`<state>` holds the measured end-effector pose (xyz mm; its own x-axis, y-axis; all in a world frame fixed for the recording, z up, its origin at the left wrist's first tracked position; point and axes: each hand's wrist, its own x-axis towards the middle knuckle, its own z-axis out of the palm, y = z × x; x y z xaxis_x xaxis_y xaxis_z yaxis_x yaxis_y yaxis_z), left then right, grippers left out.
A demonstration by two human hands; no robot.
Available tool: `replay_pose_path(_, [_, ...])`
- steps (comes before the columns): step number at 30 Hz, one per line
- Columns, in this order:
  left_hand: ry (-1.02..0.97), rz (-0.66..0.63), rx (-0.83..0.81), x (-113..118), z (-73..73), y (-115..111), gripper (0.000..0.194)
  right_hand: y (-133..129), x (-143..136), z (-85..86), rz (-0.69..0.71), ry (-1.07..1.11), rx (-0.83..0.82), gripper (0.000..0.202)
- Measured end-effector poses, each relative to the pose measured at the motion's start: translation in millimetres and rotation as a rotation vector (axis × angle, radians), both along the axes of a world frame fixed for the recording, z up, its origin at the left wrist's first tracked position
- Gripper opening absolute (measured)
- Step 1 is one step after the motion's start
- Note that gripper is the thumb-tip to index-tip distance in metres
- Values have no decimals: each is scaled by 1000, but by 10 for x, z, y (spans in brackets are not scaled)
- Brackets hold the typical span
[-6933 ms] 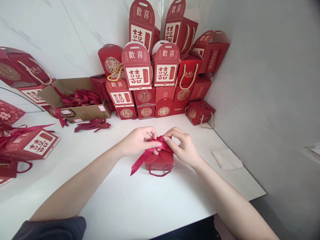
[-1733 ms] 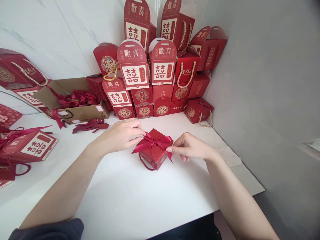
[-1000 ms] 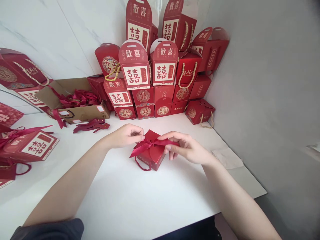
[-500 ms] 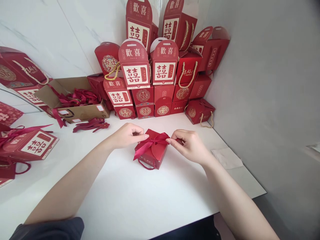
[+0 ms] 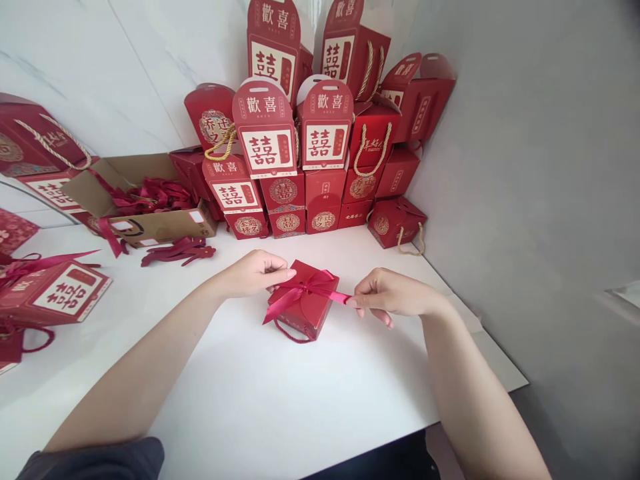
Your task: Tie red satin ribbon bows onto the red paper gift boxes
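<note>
A small red gift box (image 5: 306, 313) with a red cord handle rests on the white table. Across its top a red ribbon (image 5: 306, 288) is tied in a bow, one tail hanging over the front left. My left hand (image 5: 261, 272) is closed at the box's upper left, pinching the ribbon's left side by the box edge. Between thumb and forefinger, my right hand (image 5: 383, 295) grips a ribbon tail, which is stretched out to the right past the box's edge.
Stacked red gift boxes (image 5: 285, 193) line the back wall. An open cardboard box (image 5: 175, 227) of red ribbons stands at the back left, with a ribbon bundle (image 5: 179, 251) before it. More red boxes (image 5: 70, 290) sit at far left. A grey wall (image 5: 540, 167) bounds the right.
My right hand has moved right and slightly down, drawing a ribbon tail out from the bow. My left hand has stayed nearly in place, and the view has shifted slightly.
</note>
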<state>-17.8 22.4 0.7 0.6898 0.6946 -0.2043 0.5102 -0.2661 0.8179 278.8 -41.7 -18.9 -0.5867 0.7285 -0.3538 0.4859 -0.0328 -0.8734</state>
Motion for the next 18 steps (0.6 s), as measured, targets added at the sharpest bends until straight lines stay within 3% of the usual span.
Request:
replay_pose_path(2, [-2, -51, 26, 14, 44, -22, 35, 15, 131, 10, 58, -39, -61, 38])
replay_pose_path(4, [18, -96, 44, 28, 78, -46, 32, 46, 204, 4, 14, -39, -39, 36])
replay_pose_path(9, [63, -114, 45, 37, 76, -79, 40, 134, -36, -76, -382, 247, 403, 32])
replay_pose_path(11, [76, -113, 44, 34, 66, -80, 41, 135, -205, -111, -358, 362, 480, 27])
replay_pose_path(18, [79, -127, 70, 49, 50, -70, 38, 78, -379, -146, -195, 381, 376, 21])
